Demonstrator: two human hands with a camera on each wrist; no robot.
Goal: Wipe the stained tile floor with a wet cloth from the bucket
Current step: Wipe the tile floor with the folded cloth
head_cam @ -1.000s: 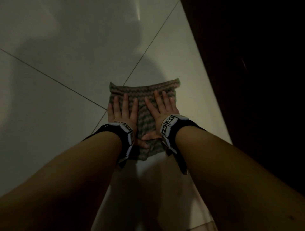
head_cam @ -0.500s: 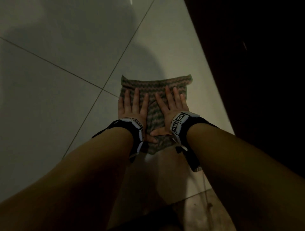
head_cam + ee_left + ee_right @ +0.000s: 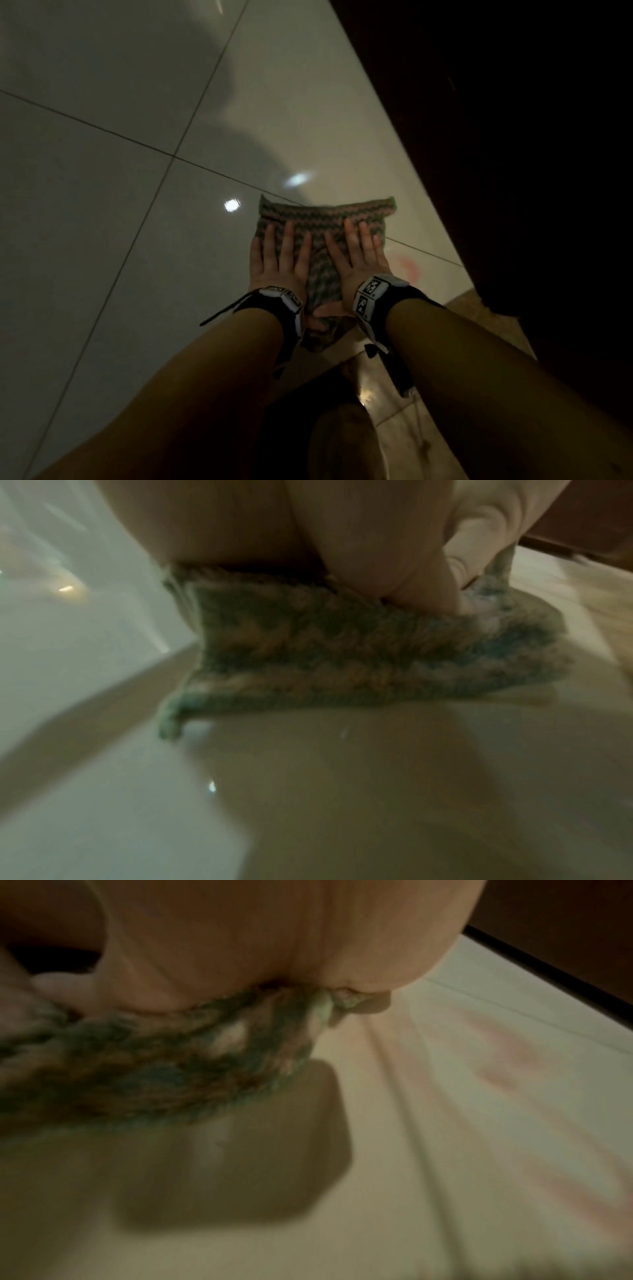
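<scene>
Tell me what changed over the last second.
The cloth slid toward the person under both hands, its far edge now reaching the tile joint; a pink stain shows right of it. Unchanged: left hand and right hand press flat, nothing gripped or released.

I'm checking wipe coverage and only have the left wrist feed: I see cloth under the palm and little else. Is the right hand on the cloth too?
Observer: Yes. The right hand lies flat, fingers straight, on the cloth beside the left hand.
Operator: Any stain in sight?
Observer: A faint pink mark shows on the tile floor just right of the right hand, outside the cloth.
</scene>
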